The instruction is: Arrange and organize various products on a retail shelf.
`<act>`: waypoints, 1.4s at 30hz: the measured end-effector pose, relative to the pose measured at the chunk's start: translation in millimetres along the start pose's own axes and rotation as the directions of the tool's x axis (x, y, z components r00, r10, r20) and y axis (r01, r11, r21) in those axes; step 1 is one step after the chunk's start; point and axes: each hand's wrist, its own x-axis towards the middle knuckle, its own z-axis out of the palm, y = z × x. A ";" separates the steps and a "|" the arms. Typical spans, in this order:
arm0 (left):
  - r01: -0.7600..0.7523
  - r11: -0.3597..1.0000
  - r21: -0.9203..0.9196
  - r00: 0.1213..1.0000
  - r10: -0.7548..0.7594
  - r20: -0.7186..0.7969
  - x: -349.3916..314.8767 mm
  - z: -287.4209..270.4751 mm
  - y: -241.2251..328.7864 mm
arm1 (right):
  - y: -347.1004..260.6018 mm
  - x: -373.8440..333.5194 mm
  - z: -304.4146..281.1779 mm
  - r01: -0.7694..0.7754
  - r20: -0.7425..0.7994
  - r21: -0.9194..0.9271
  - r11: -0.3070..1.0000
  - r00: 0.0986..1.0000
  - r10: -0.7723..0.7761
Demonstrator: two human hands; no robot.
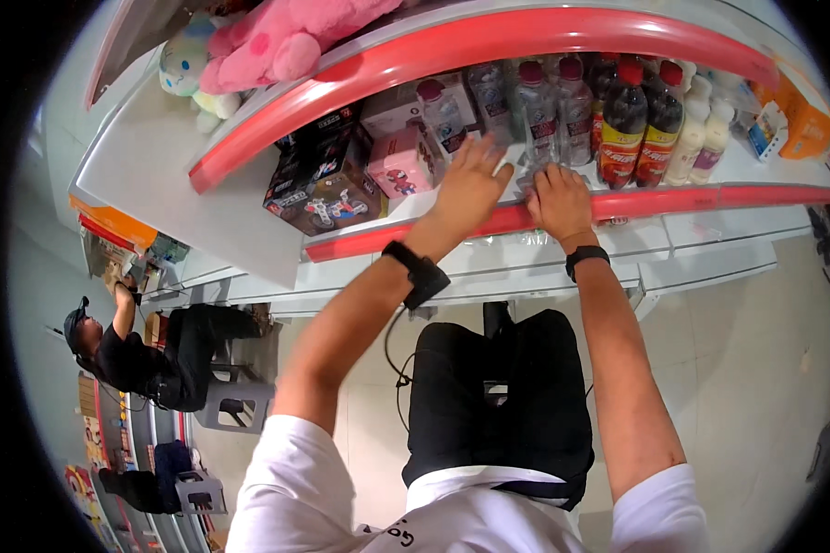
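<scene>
My left hand reaches over the red shelf edge with its fingers spread and slightly blurred; nothing shows in its grasp. Just beyond it stand a clear bottle with a dark red cap and another clear bottle. My right hand rests at the shelf's front edge, its fingers bent and close together. By its fingertips is something clear, whose kind I cannot make out. Directly behind that hand, two upright clear bottles with dark red caps stand side by side.
Cola-coloured bottles with red caps and white-capped pale bottles stand to the right, near an orange box. Left are a dark toy box and a pink box. Plush toys lie above. A person sits far left.
</scene>
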 end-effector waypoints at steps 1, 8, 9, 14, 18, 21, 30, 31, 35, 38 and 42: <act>0.010 1.000 0.007 1.000 -0.010 0.002 -2.8 1.7 -2.6 | -1.9 3.7 -1.9 0.001 -0.010 0.032 0.999 1.000 0.000; -0.264 0.898 0.351 0.914 0.116 0.388 -1.9 28.9 -26.4 | -3.8 5.0 -5.8 0.001 -0.025 0.069 0.998 1.000 0.001; -0.263 0.909 0.325 0.907 0.118 0.404 0.0 30.7 -26.7 | -2.3 4.4 -5.9 0.007 -0.026 0.063 0.998 1.000 -0.006; -0.256 0.907 0.334 0.891 0.087 0.447 -4.9 36.7 -40.2 | -6.0 5.0 -3.1 0.019 -0.058 0.063 0.998 0.998 -0.016; -0.191 0.923 0.333 0.924 0.055 0.378 -12.8 49.0 -53.9 | -1.7 5.2 -1.4 0.023 -0.059 0.071 0.997 0.998 -0.019; -0.188 0.922 0.338 0.928 0.054 0.369 -14.3 47.9 -58.2 | -0.8 3.9 3.7 0.016 -0.050 0.053 0.998 0.999 -0.014; -0.183 0.912 0.368 0.941 0.054 0.335 -17.5 50.0 -58.2 | -3.0 3.7 2.3 0.005 -0.050 0.062 0.998 0.999 -0.002; -0.173 0.917 0.360 0.938 0.043 0.343 -18.1 50.6 -58.0 | -3.3 3.6 1.0 0.005 -0.050 0.058 0.998 0.999 -0.002; -0.176 0.912 0.370 0.939 0.043 0.341 -18.8 51.7 -58.0 | -4.5 4.5 0.8 0.008 -0.077 0.072 0.997 0.997 -0.003; -0.125 0.945 0.304 0.897 -0.023 0.441 -10.2 45.8 -48.0 | -3.2 4.4 -1.4 0.002 -0.040 0.056 0.998 0.999 0.001; 0.245 0.969 -0.026 0.913 -0.221 0.343 11.7 43.9 -23.4 | 1.4 2.3 0.0 0.018 -0.085 0.048 0.999 0.996 -0.014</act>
